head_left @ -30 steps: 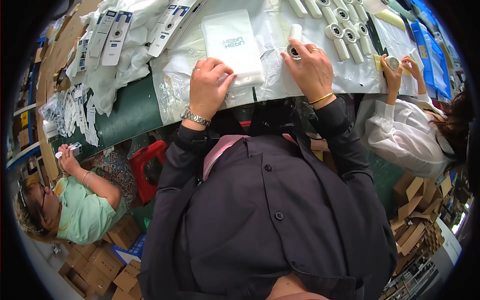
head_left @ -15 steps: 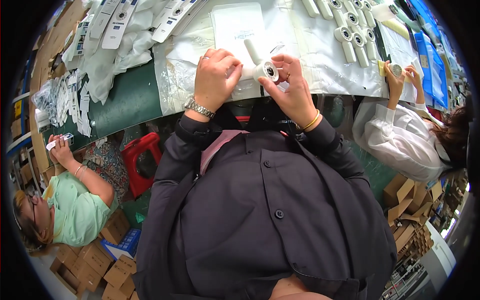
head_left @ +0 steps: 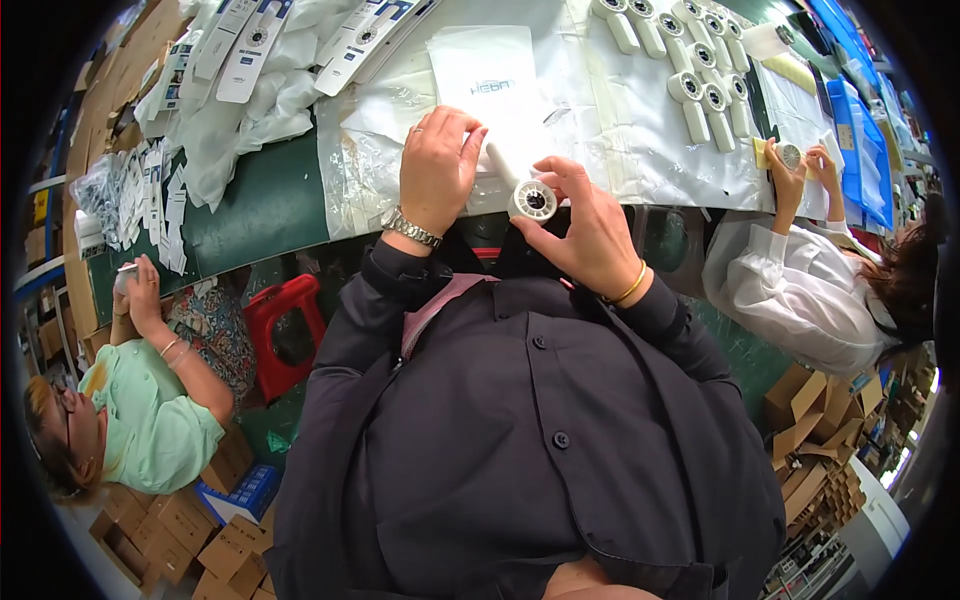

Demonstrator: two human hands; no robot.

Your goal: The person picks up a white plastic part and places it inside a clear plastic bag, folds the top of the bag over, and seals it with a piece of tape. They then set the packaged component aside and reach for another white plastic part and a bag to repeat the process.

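A white handheld shower head (head_left: 534, 201) with a pale ring round a dark centre hangs at the table's near edge. My right hand (head_left: 592, 228) pinches its round head between thumb and fingers, and the handle slants up and left. Beside the handle is my left hand (head_left: 437, 170), its fingers curled and pressed together; whether it grips anything is hidden. Just beyond my hands, a white plastic bag (head_left: 480, 58) with blue print lies flat on the clear-filmed white sheet (head_left: 585, 120).
Several similar shower heads (head_left: 700, 65) lie at the far right. Printed cards (head_left: 255, 40) and plastic bags (head_left: 255, 125) pile up on the left. Co-workers sit on both sides, one in green (head_left: 165, 430), one in white (head_left: 790, 290). A red stool (head_left: 285, 335) stands left.
The shower head has come slightly down toward me, its face now turned more upward. My right hand moved with it, and my left hand shifted a little down and right.
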